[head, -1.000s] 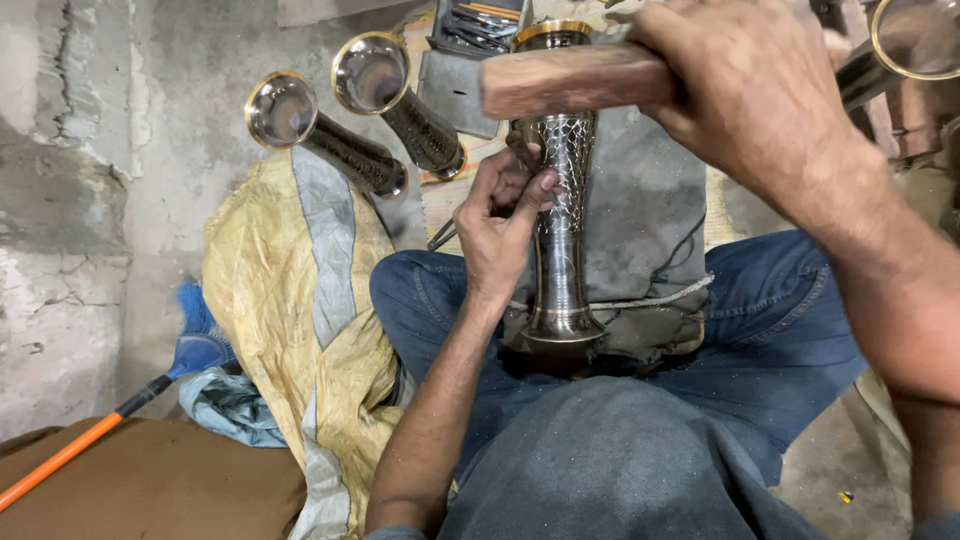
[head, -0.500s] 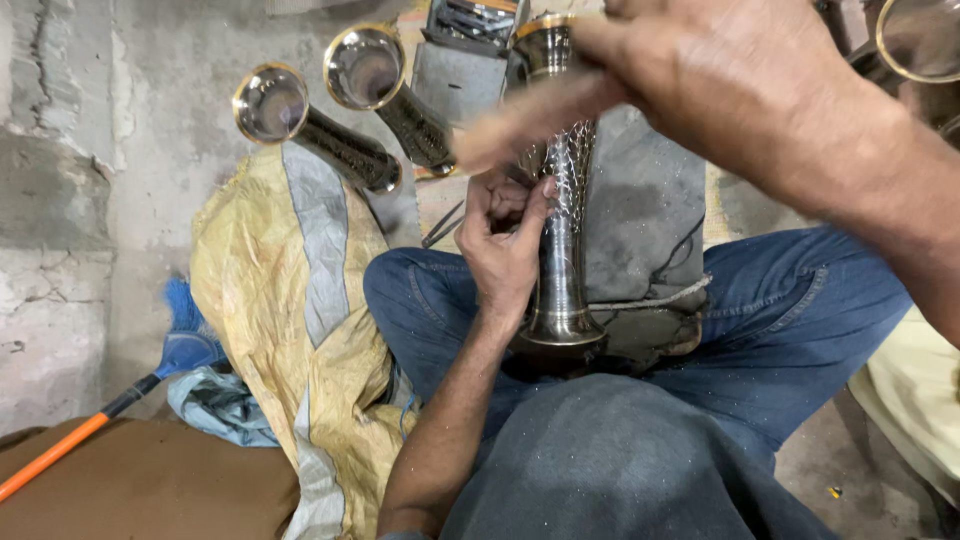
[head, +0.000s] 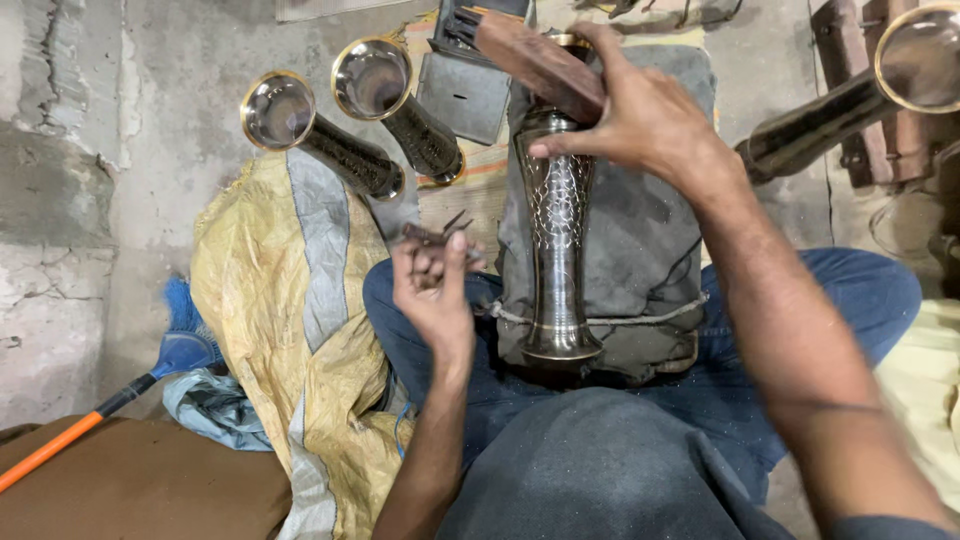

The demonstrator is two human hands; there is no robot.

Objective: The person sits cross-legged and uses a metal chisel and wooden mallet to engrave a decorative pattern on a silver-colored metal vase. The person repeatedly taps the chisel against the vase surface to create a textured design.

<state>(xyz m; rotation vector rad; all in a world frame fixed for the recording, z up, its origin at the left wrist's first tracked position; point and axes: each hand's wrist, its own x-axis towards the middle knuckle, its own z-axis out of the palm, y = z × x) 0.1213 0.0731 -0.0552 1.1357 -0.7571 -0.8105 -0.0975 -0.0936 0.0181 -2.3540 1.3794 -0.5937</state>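
Right hand (head: 640,120) is reaching forward, fingers clamped around a wooden block (head: 540,65) and thumb pressing the neck of the engraved metal vase (head: 556,240). The vase is standing upright on a grey cushion (head: 640,240) between the person's knees. Left hand (head: 435,290) is hanging raised beside the vase, fingers curled shut on small dark tools (head: 430,238), not touching the vase. Half a second earlier the left hand was resting against the vase; now it is sitting lower and to the left, apart from it. Two more vases (head: 350,130) are lying on the yellow sack (head: 290,310). A dark metal box (head: 465,90) is sitting behind the cushion.
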